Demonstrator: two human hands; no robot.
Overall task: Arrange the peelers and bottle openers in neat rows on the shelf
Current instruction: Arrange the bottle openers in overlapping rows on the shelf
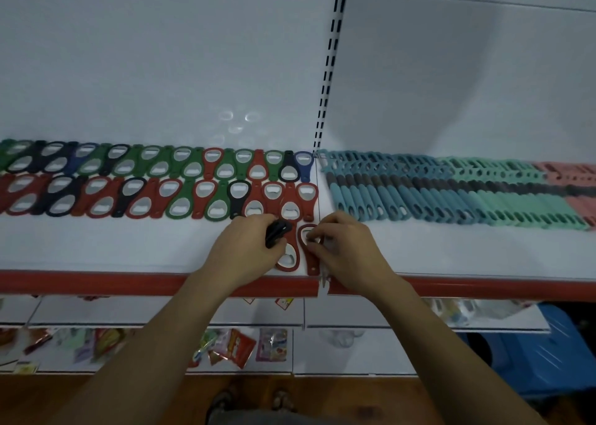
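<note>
Gripping a black bottle opener (279, 229) in the left hand (248, 247); pinching a red bottle opener (312, 260) with the right hand (345, 250), near the shelf (129, 247) edge. Could slip off there, or knock the far rows (206, 199) crooked.

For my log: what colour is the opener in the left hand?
Black; the opener shows best in head view.

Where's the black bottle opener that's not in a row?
Head view, centre: the left hand grips the black bottle opener, just left of the red bottle opener the right hand pinches.
</note>
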